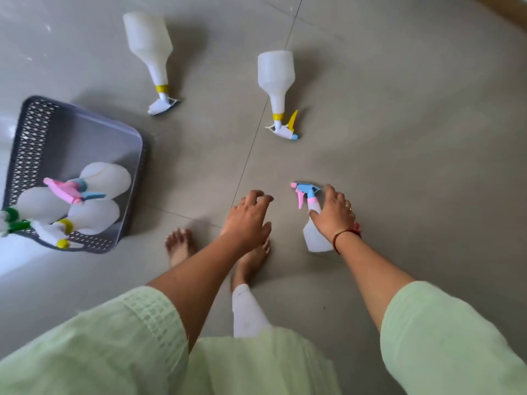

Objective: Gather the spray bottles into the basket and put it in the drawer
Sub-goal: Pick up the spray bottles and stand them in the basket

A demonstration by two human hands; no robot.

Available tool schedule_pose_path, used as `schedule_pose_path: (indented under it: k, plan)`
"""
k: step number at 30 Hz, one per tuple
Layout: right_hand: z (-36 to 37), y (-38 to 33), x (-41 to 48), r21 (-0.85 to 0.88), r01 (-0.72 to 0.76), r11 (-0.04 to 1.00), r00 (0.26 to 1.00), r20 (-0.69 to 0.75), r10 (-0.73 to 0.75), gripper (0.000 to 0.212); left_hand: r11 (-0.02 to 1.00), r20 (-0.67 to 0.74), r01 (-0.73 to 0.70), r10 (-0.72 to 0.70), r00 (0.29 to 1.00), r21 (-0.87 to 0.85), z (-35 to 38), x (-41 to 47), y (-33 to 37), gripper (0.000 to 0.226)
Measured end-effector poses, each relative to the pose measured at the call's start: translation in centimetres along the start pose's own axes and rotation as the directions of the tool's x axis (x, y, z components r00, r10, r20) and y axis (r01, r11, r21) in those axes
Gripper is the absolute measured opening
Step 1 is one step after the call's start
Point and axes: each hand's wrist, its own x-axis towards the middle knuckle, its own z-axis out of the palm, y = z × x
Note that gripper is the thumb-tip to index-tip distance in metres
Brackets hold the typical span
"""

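A grey lattice basket [28,138] sits on the floor at the left with three white spray bottles [94,215] lying in it. Two more white spray bottles lie on the tiles farther off, one with a yellow collar at the top left [148,41] and one with a yellow trigger at the top centre [276,72]. My right hand [335,215] grips the neck of a small spray bottle [315,238] with a blue and pink trigger head, which lies on the floor. My left hand [251,218] hovers beside it, empty, with its fingers curled apart.
My bare feet [179,246] stand on the grey tiled floor just below my hands. A glossy white surface [8,252] runs along the left edge behind the basket. A brown strip [507,7] crosses the top right corner.
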Motion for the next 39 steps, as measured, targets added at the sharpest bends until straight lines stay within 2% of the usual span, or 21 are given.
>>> schedule_pose_path:
  k: [7, 12, 14, 16, 19, 23, 27, 31, 34, 36, 39]
  plan:
    - [5.4, 1.7, 6.0, -0.001, -0.139, 0.99, 0.984, 0.117, 0.138, 0.092, 1.0, 0.025, -0.006, 0.006, 1.0, 0.008, 2.4, 7.6, -1.3, 0.049]
    - [8.7, 2.1, 8.1, 0.054, -0.186, 0.981, 0.969, 0.175, 0.174, 0.096, 1.0, 0.067, -0.02, 0.019, 0.998, 0.01, 2.3, 8.9, -2.9, 0.045]
    - [9.0, 1.8, 8.0, 0.072, -0.199, 0.977, 0.968, 0.172, 0.185, 0.094, 0.999, 0.078, 0.0, 0.004, 0.997, -0.052, 2.0, 8.4, -3.4, 0.043]
    - [8.8, 0.8, 7.5, 0.092, -0.191, 0.977, 0.971, 0.167, 0.174, 0.091, 0.98, 0.057, 0.061, -0.051, 0.997, -0.19, 1.3, 7.8, -3.5, 0.041]
    - [7.1, -2.5, 6.0, 0.159, -0.077, 0.984, 0.993, 0.095, 0.063, 0.09, 0.92, -0.012, 0.151, -0.167, 0.986, -0.362, -1.1, 6.9, -3.1, 0.044]
    - [3.5, -9.2, 3.3, 0.165, 0.206, 0.964, 0.978, -0.039, -0.203, 0.09, 0.803, -0.115, 0.227, -0.343, 0.932, -0.552, -6.4, 5.5, -2.8, 0.053]
    - [-0.2, -16.8, 0.7, 0.126, 0.44, 0.889, 0.898, -0.077, -0.434, 0.089, 0.818, -0.234, 0.275, -0.437, 0.868, -0.506, -12.7, 3.3, -4.7, 0.054]
    - [-2.1, -24.2, -1.5, 0.097, 0.633, 0.768, 0.774, -0.088, -0.627, 0.09, 0.863, -0.315, 0.306, -0.444, 0.839, -0.403, -18.6, -0.2, -8.8, 0.036]
    - [-2.1, -28.8, -2.7, 0.076, 0.735, 0.673, 0.678, -0.094, -0.729, 0.088, 0.887, -0.357, 0.32, -0.433, 0.828, -0.333, -21.3, -3.5, -11.9, 0.034]
    - [-1.4, -31.7, -3.7, 0.09, 0.774, 0.627, 0.633, -0.06, -0.772, 0.087, 0.866, -0.359, 0.33, -0.465, 0.809, -0.376, -23.5, -5.6, -14.6, 0.037]
    - [0.1, -35.3, -5.0, 0.137, 0.776, 0.615, 0.621, 0.004, -0.784, 0.086, 0.786, -0.313, 0.331, -0.538, 0.783, -0.522, -25.8, -6.8, -18.0, 0.036]
